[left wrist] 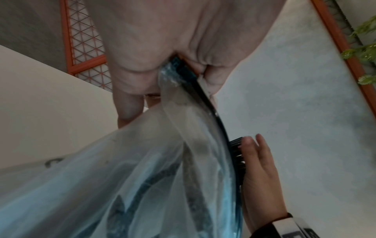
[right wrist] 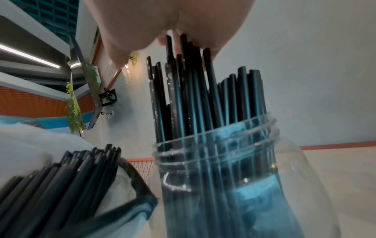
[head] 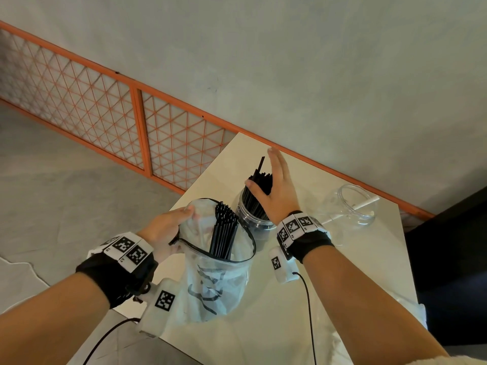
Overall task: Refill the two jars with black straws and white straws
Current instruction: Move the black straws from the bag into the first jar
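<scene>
While the right hand (head: 276,191) rests flat, fingers straight, on the thin black plastic straws (head: 259,188) in the round clear plastic jar (head: 253,219) beneath, the left hand (head: 168,225) pinches the soft see-through plastic bag (head: 216,280). Pushing sideways could tip the jar.

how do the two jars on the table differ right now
The near jar is packed with black straws; the far jar looks empty inside, with a white straw lying by it. The right hand rests flat on the near jar's straw tops; nothing touches the far jar. The near jar stands next to the plastic bag held by the left hand; the far jar stands apart. Both are clear, lidless and upright.
</scene>
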